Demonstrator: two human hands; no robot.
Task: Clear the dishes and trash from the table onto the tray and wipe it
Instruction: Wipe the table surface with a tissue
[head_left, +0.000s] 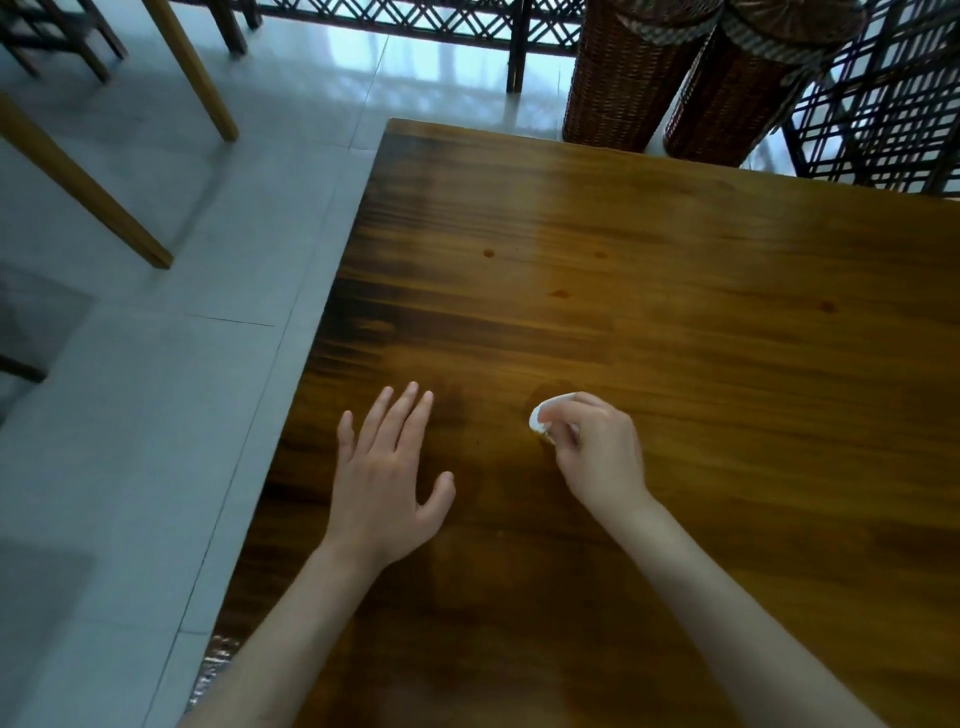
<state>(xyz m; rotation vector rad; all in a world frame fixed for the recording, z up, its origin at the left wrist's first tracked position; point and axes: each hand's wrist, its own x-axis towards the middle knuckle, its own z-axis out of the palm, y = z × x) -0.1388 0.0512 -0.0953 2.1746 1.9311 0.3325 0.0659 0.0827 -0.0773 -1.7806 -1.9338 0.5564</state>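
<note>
A person's right hand (597, 447) is pinching a small white wad of tissue (543, 415) between curled fingers and thumb and pressing it down onto a brown wooden table (701, 364), near the middle of the near half of the tabletop. The left hand (384, 467) is lying flat beside it, palm down, fingers straight and spread wide, holding nothing, close to the table's left edge. The two hands are sitting near each other but apart, both bare forearms reaching in from the bottom of the view. Beyond the hands, a few small dark reddish spots (488, 253) are dotting the wood farther up the tabletop, well apart from the tissue. To the left, pale grey floor tiles (156, 389) are running alongside the table, with light wooden furniture legs (208, 83) slanting across the upper left corner. At the far end, two tall woven wicker baskets (623, 78) are standing side by side just past the table's edge, and a dark lattice screen (883, 130) is rising behind and to the right of them.
</note>
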